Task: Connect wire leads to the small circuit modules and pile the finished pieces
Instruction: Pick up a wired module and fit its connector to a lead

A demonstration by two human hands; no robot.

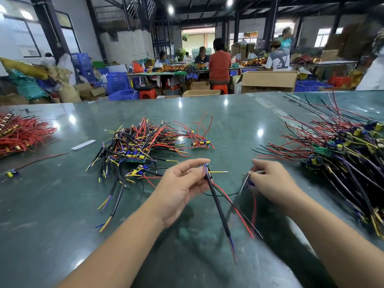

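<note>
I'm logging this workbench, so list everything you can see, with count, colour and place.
Glossy green tabletop: one, fills the foreground.
Heap of wired circuit modules: one, red, black, yellow and blue, table centre.
Heap of modules with long leads: one, red and black, right side.
Bundle of red wires: one, left edge.
White paper strip: one, left of centre heap.
Cardboard boxes: several, brown, behind table.
Left hand: pinches a small module with black sleeved lead.
Right hand: pinches a blurred wire end.
</note>
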